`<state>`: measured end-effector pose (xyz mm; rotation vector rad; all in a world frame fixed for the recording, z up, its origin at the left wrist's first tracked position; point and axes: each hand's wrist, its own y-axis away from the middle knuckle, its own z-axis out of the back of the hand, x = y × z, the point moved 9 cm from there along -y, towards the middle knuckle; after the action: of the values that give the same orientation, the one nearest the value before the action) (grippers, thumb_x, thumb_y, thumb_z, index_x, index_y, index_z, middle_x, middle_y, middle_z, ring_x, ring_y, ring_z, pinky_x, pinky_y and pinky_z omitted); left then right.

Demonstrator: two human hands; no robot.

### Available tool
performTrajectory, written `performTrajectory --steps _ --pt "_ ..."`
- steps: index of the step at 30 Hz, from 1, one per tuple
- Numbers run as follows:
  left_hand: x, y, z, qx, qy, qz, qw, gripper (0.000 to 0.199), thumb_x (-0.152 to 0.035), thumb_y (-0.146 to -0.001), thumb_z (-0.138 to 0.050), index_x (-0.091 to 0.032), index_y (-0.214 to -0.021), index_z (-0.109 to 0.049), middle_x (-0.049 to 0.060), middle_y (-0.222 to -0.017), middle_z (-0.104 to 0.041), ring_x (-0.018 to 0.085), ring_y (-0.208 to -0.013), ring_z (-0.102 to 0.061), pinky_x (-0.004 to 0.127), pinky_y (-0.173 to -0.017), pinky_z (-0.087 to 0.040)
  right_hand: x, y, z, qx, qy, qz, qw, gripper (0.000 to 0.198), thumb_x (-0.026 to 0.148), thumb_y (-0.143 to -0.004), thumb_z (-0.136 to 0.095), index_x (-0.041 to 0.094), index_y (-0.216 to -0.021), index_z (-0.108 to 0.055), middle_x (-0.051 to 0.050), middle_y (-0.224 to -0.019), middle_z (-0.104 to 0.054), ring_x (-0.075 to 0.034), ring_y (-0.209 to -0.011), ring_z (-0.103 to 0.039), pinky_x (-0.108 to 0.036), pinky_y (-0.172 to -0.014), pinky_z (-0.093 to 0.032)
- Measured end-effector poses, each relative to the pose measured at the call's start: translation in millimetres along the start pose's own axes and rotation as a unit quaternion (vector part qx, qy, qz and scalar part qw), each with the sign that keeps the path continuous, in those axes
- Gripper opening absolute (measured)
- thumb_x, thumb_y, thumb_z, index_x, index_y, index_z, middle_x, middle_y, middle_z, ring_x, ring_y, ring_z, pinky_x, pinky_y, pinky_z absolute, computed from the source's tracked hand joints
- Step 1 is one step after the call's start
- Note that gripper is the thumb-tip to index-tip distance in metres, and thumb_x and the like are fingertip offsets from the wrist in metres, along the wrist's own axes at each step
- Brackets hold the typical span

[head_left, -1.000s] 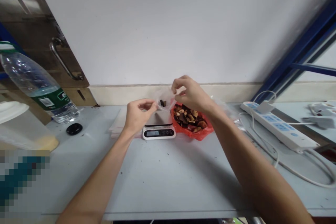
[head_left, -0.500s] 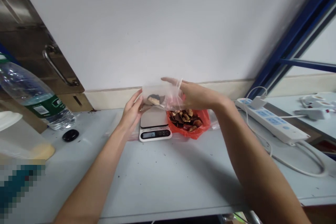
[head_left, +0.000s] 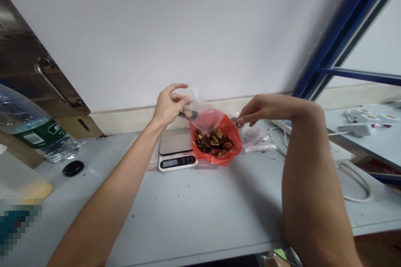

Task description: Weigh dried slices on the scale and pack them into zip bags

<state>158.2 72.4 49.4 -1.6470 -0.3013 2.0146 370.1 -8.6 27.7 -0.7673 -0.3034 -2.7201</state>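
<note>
My left hand (head_left: 169,106) pinches a clear plastic bag (head_left: 203,112), which slants over the back of an open red plastic bag (head_left: 236,150). Dark and pale dried slices (head_left: 188,113) lie in the clear bag close to my fingers. More brown dried slices (head_left: 216,138) fill the red bag. Beyond its right rim, my right hand (head_left: 261,110) is closed, thumb against fingers, on something small and greyish that I cannot make out. A white digital scale (head_left: 175,144) stands left of the red bag with its platform bare; its lit display is too small to read surely.
Clear plastic packaging (head_left: 258,137) lies right of the red bag. A white power strip (head_left: 341,154) and cables are further right. On the left are a large water bottle (head_left: 40,133), a black round lid (head_left: 73,168) and a translucent container (head_left: 19,175). A wall rises behind.
My right hand has come away from the clear bag and moved right, past the red bag. The clear bag, held by my left hand, now tilts over the red bag instead of the scale.
</note>
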Motion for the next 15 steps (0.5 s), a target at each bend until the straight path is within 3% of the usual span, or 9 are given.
performTrajectory --steps 4,7,11,15 --pt "-37 -9 -26 0.082 -0.158 -0.106 0.978 0.027 -0.011 -0.079 -0.066 -0.017 -0.105 -0.071 0.001 -0.074 -0.074 0.018 -0.079 -0.075 0.029 -0.075 -0.057 -10 2 7 -0.028 0.023 -0.054 0.998 0.036 0.055 -0.076 -0.069 0.022 -0.084 -0.082 -0.006 -0.090 -0.080 -0.026 -0.086 -0.074 -0.036 -0.078 -0.057" --pt "-60 -12 -37 0.106 -0.232 -0.183 0.950 0.028 -0.011 -0.081 -0.064 -0.018 -0.106 -0.072 0.001 -0.079 -0.075 0.018 -0.078 -0.073 0.032 -0.081 -0.056 -16 1 9 -0.040 0.065 -0.110 0.991 0.039 0.050 -0.080 -0.067 0.021 -0.103 -0.080 -0.008 -0.098 -0.080 -0.028 -0.094 -0.074 -0.040 -0.085 -0.055" --pt "-79 -13 -44 0.132 -0.269 -0.243 0.923 0.029 -0.012 -0.084 -0.061 -0.019 -0.111 -0.071 0.001 -0.085 -0.075 0.018 -0.085 -0.073 0.037 -0.092 -0.054 -22 -1 9 -0.055 0.071 -0.177 0.980 0.072 0.048 -0.078 -0.071 0.021 -0.144 -0.058 -0.012 -0.125 -0.074 -0.031 -0.105 -0.072 -0.043 -0.093 -0.055" --pt "-93 -12 -43 0.138 -0.264 -0.268 0.916 0.024 -0.017 -0.087 -0.063 -0.020 -0.110 -0.070 0.001 -0.088 -0.075 0.021 -0.093 -0.072 0.041 -0.098 -0.052 -19 -10 9 -0.076 0.080 -0.157 0.981 0.090 0.051 -0.074 -0.075 0.023 -0.154 -0.045 -0.014 -0.139 -0.065 -0.031 -0.114 -0.069 -0.043 -0.098 -0.054"
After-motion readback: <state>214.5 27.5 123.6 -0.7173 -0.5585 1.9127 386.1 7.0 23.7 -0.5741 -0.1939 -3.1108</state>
